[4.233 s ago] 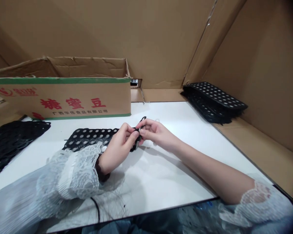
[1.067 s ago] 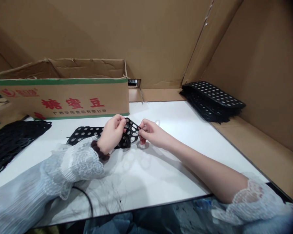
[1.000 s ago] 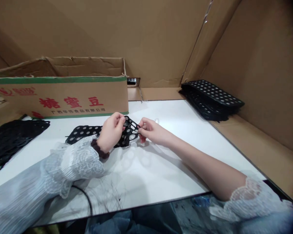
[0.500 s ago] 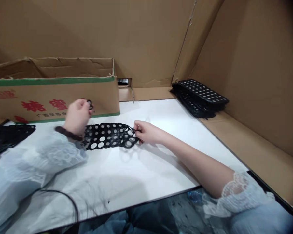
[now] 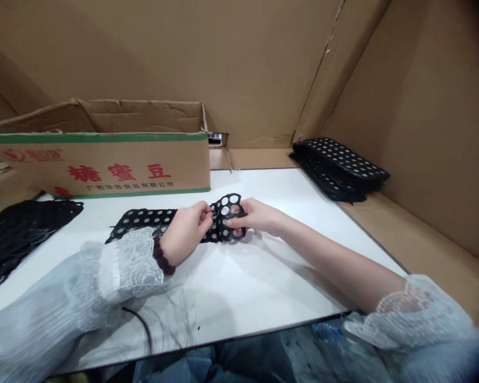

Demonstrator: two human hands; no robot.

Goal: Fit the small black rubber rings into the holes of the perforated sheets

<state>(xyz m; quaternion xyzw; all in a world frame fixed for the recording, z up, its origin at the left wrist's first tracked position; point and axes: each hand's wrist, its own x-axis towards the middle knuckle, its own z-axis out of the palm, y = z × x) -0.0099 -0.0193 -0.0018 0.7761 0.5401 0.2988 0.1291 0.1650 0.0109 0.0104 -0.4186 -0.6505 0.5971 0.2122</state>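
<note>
A black perforated strip (image 5: pixel 147 217) with rows of round holes lies across the white tabletop. Its right end is lifted and bent up. My right hand (image 5: pixel 255 217) grips that end between thumb and fingers, some fingers showing through the holes. Close beside it, my left hand (image 5: pixel 188 229) is closed in a pinch at the strip, near the bend. My left hand and sleeve cover part of the strip's middle. What exactly lies between the left fingertips is too small to make out clearly.
A cardboard box (image 5: pixel 143 159) with green edges and red lettering stands behind the hands. Black perforated material (image 5: pixel 27 223) lies in a heap at the left. At the right back, a stack of dotted black pieces (image 5: pixel 339 165) rests against the cardboard wall (image 5: pixel 423 133).
My left hand, raised in front of the box with a small black bit, has come down right to the strip. The strip's right end is now bent up in my right hand. The view shifted slightly left.
</note>
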